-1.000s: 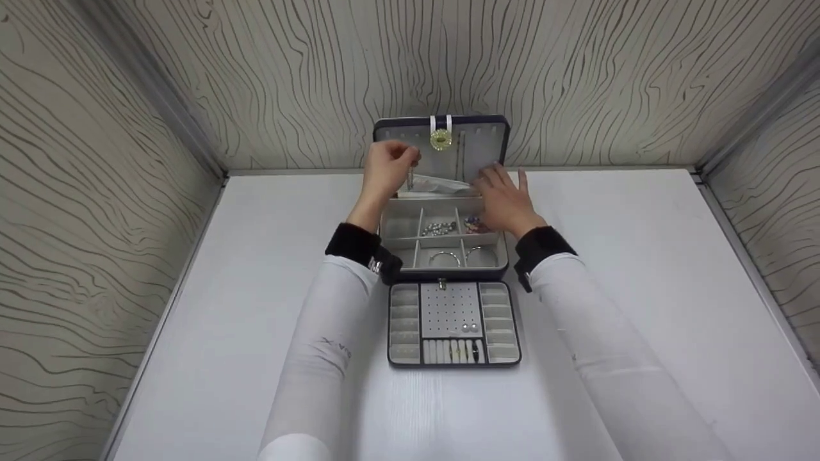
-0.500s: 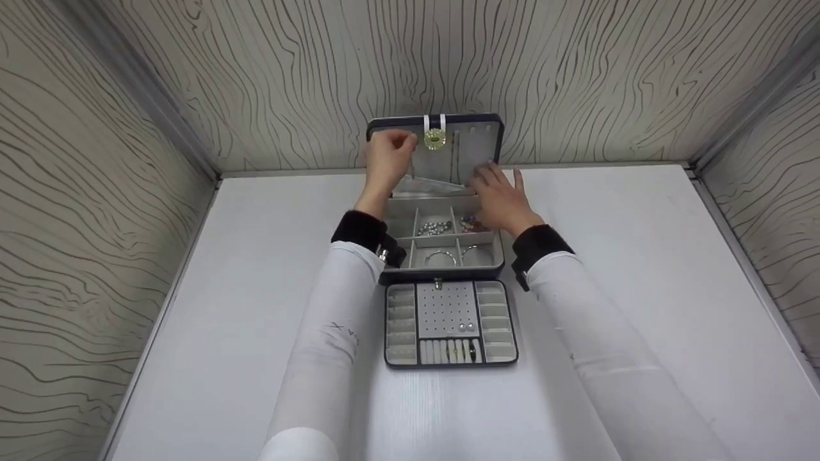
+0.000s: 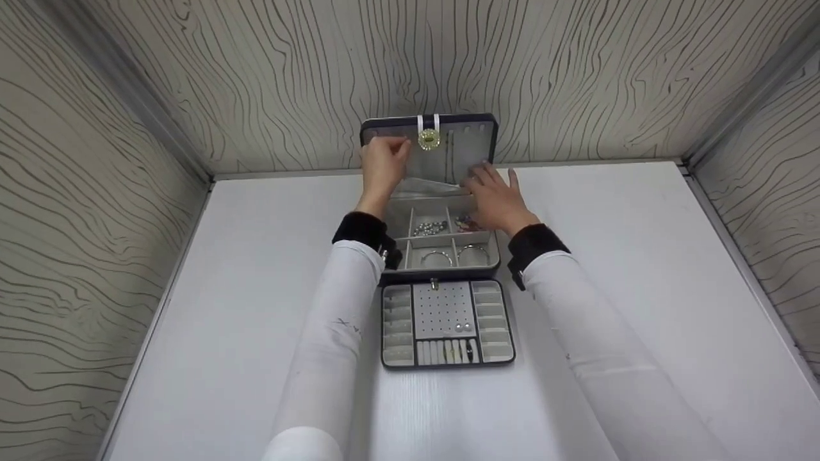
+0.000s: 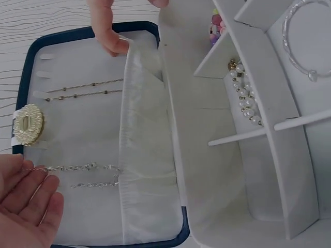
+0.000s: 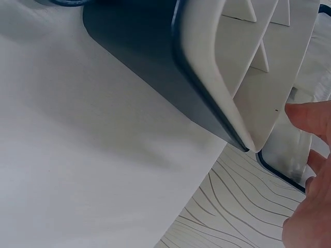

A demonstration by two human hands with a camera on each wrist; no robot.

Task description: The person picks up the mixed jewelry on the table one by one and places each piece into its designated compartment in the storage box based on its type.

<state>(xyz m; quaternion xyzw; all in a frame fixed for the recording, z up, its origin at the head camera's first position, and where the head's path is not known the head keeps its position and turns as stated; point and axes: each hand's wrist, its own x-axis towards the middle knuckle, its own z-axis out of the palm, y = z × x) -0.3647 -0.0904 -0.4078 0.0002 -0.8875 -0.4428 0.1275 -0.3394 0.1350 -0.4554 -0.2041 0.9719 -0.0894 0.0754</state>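
The fingers of my left hand (image 3: 383, 169) pinch one end of a silver chain necklace (image 4: 77, 168) in front of the raised lid (image 4: 83, 129) of a navy jewelry box (image 3: 442, 276). Its lower part runs down to the edge of the white fabric lid pocket (image 4: 147, 129). My right hand (image 3: 496, 198) is at the right end of that pocket. One bent finger (image 4: 109, 39) hooks the pocket's edge in the left wrist view. In the right wrist view its thumb lies close to the box's back rim. Two gold-beaded chains (image 4: 85, 88) hang in the lid.
The box's compartments hold a pearl strand (image 4: 245, 95), colourful beads (image 4: 217, 26) and bangles (image 4: 287, 49). In front lies a divided tray (image 3: 445, 304) with earrings and rings. A gold clasp (image 3: 429, 139) hangs at the lid's top. A patterned wall (image 3: 544, 77) stands behind.
My left hand has risen a little along the lid, lifting the necklace, and its fingertips are now just left of the clasp. The right hand stays at the pocket. The head view has drifted slightly.
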